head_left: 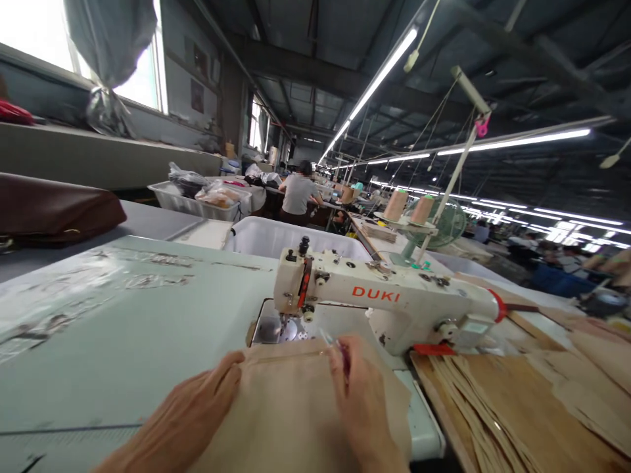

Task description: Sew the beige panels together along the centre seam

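A beige fabric piece [280,407] with a seam or fold along its far edge lies in front of the sewing machine [389,295], short of the needle area. My left hand [197,401] is closed on its left edge, fingers bent over the corner. On the right side of the fabric rests my right hand [362,401], fingers curled round a slim tool [344,360] with a dark reddish part and a pale, clear-looking tip. The exact kind of tool cannot be made out. Its tip points toward the machine's needle plate [290,330].
On the right, a wooden board [513,407] carries beige strips [468,401] and flat pieces. A white bin [296,238] stands behind the machine. A brown leather item [59,207] lies at far left. Thread cones [396,205] stand behind; a person [296,194] sits farther back.
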